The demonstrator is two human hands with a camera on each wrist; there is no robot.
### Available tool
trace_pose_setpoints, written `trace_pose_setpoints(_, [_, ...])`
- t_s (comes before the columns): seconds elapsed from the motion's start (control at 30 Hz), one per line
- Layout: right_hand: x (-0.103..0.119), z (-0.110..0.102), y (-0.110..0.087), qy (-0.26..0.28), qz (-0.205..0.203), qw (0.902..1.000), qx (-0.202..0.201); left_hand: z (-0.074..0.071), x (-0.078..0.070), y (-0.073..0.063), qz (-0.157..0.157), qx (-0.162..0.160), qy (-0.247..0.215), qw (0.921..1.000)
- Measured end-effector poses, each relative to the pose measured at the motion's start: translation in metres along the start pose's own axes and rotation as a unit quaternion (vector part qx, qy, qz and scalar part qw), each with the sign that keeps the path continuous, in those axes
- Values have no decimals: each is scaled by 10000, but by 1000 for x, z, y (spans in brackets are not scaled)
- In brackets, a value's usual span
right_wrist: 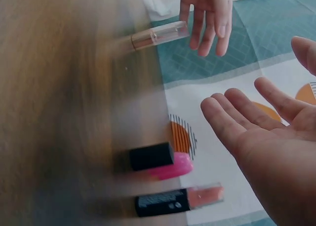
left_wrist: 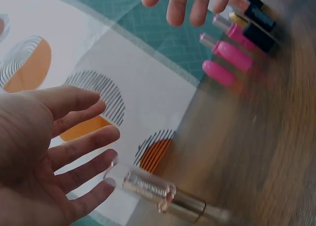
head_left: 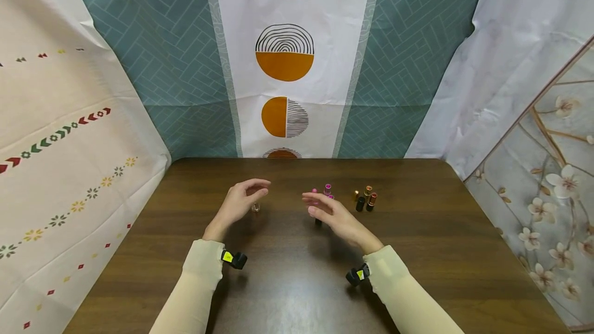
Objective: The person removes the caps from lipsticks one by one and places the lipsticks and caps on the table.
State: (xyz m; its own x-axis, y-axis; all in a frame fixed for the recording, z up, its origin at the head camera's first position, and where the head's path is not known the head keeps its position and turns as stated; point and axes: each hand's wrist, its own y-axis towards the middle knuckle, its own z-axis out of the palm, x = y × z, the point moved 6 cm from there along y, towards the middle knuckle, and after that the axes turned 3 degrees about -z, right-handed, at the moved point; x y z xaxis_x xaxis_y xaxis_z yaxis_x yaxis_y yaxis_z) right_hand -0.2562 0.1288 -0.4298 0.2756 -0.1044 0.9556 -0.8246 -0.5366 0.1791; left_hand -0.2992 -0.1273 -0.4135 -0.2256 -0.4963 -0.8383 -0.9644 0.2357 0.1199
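Observation:
My left hand (head_left: 242, 201) hovers over the table with relaxed fingers and holds nothing. A clear-capped lipstick tube with a gold base (left_wrist: 160, 192) stands upright close to its fingers. Opposite it, my right hand (head_left: 337, 219) is also raised, its fingers loosely extended and nothing between them. Bright pink lip tubes (head_left: 327, 189) stand behind the right fingers, which partly hide them. In the right wrist view, a black tube with a clear peach-toned top (right_wrist: 170, 201) stands near that hand, as does a plain black piece (right_wrist: 152, 157) in front of a pink one (right_wrist: 183, 165).
Right of the pink tubes is a small group with black bases (head_left: 360, 204) and gold or reddish tops (head_left: 368, 189). The brown wooden table (head_left: 278, 282) ends at a patterned cloth backdrop (head_left: 287, 24). Fabric also hangs along both sides.

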Motion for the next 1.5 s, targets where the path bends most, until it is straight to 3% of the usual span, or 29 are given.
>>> trace_pose_setpoints(0.33, [-6,18,7,2,133,9998,146,-3,25,-3,-161,369,216,9990])
trace_pose_setpoints(0.87, [-16,33,13,18,246,9993,281,2,52,-1,-413,413,318,9978])
trace_pose_setpoints(1.2, [-23,38,16,-8,477,9984,289,2,55,-2,-353,254,351,9984])
trace_pose_setpoints(1.5, [-27,45,18,97,570,9978,312,4,51,-2,-345,314,60,9989])
